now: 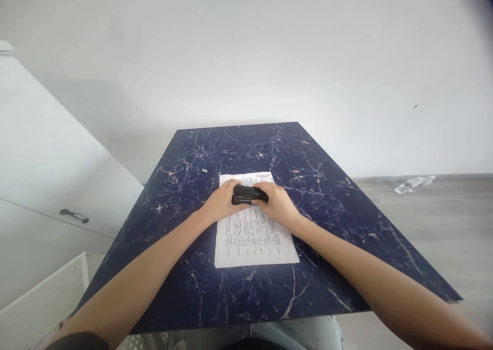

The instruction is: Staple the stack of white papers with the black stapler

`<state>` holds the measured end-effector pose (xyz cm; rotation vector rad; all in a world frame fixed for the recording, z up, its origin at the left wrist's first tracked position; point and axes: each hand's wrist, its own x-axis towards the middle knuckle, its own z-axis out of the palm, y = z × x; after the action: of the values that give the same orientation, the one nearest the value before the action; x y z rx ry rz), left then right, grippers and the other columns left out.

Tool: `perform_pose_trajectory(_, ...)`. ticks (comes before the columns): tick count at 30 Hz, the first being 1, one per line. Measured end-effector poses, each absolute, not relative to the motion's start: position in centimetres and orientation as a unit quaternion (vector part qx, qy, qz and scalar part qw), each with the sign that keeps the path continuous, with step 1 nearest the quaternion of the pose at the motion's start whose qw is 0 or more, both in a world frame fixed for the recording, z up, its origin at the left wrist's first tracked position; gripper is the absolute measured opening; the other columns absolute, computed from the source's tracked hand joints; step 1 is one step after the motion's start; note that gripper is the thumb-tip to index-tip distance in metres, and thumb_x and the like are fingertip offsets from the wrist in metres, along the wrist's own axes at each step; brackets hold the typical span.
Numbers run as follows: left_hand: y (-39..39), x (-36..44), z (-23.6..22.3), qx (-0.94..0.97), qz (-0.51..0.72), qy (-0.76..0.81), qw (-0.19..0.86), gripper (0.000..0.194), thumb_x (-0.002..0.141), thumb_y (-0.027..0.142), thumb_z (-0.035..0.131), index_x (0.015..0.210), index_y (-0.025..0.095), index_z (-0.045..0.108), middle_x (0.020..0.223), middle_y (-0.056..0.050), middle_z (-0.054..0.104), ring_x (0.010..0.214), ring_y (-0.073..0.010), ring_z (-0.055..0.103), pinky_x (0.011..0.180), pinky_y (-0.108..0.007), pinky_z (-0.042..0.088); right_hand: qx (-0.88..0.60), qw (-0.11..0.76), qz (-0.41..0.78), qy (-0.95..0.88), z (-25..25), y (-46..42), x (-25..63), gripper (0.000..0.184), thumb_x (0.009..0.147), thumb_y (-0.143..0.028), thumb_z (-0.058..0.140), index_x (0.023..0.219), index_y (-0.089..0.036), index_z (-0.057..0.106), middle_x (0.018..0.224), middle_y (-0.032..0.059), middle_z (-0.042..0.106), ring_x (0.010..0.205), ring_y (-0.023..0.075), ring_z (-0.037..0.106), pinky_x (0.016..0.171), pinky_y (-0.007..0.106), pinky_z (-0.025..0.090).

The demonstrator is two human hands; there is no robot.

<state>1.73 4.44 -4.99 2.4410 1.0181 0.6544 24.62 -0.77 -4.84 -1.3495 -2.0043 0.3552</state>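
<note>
in the head view, with the black stapler (250,194) as the clock's centre and 12 at the far wall (246,57), the left hand (225,202) sits at 9 and the right hand (280,204) at 3. each grip is curled closed around its own end of the stapler, which lies crosswise between them over the far half of the printed paper (256,245); whether it rests on the page or just above it, i cannot tell. the paper lies on the dark blue, white-veined counter (246,144), reaching mostly toward 6. a small pale scrap (204,170) is on the counter at 10. well out at 9 stands a white cabinet (50,150) with a dark handle (74,216), and at 3 a clear plastic item (414,184) lies on the floor (442,221).
</note>
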Motion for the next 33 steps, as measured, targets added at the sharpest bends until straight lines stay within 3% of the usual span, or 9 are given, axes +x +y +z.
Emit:
perform_pose_trajectory(3,4.3,1.5,-5.0,0.861,0.240,0.380,0.237,0.063,0.078,0.050,0.081,0.126,0.022,0.051,0.128,-0.014,0.061,0.113,-0.0333,0.062,0.094,-0.050,0.053,-0.507,0.338,0.165,-0.776,-3.8,-0.4,26.2,0.049,0.077,-0.028,0.084,0.123,-0.024,0.069,0.115,0.0090,0.074,0.106,0.0283,0.066,0.090,0.044,0.054)
perform_pose_trajectory(6,4.4,1.1,-4.6,0.823,0.284,0.389,0.301,0.070,0.068,0.049,0.089,0.125,0.021,0.057,0.129,-0.014,0.063,0.116,-0.0340,0.062,0.101,-0.050,0.050,-0.553,0.378,0.260,-0.695,-2.3,-0.4,28.1,0.044,0.085,-0.043,0.076,0.123,-0.021,0.070,0.118,0.0121,0.074,0.085,0.0232,0.069,0.075,0.039,0.058)
perform_pose_trajectory(9,4.9,1.0,-4.0,0.701,0.436,0.394,0.403,0.045,0.084,0.054,0.074,0.112,0.020,0.065,0.123,-0.013,0.068,0.121,-0.0306,0.063,0.109,-0.048,0.045,-0.537,0.419,0.448,-0.578,-1.4,-1.0,28.5,0.040,0.099,-0.051,0.056,0.119,-0.020,0.070,0.123,0.0155,0.072,0.057,0.0145,0.063,0.053,0.032,0.055)
perform_pose_trajectory(12,5.4,1.3,-4.0,0.506,0.572,0.387,0.517,0.040,0.096,0.055,0.056,0.100,0.018,0.068,0.114,-0.014,0.072,0.113,-0.0271,0.068,0.103,-0.045,0.050,-0.505,0.437,0.561,-0.489,-1.7,-1.7,27.2,0.039,0.101,-0.051,0.052,0.117,-0.020,0.069,0.131,0.0167,0.068,0.048,0.0119,0.060,0.043,0.030,0.052)
perform_pose_trajectory(19,5.0,1.9,-6.4,0.454,0.615,0.371,0.528,0.032,0.095,0.045,0.059,0.093,0.017,0.073,0.103,-0.011,0.076,0.101,-0.0221,0.071,0.097,-0.036,0.052,-0.532,0.475,0.575,-0.401,-3.7,-2.1,24.4,0.027,0.103,-0.024,0.046,0.120,-0.019,0.066,0.110,0.0126,0.070,0.045,0.0115,0.063,0.040,0.028,0.054)
perform_pose_trajectory(33,4.8,2.0,-6.4,0.412,0.673,0.406,0.461,0.048,0.102,0.052,0.047,0.086,0.014,0.073,0.094,-0.015,0.076,0.091,-0.0234,0.074,0.094,-0.041,0.055,-0.543,0.478,0.567,-0.394,-3.6,-1.8,24.3,0.029,0.102,-0.019,0.048,0.124,-0.014,0.066,0.080,0.0086,0.071,0.055,0.0179,0.072,0.054,0.031,0.064)
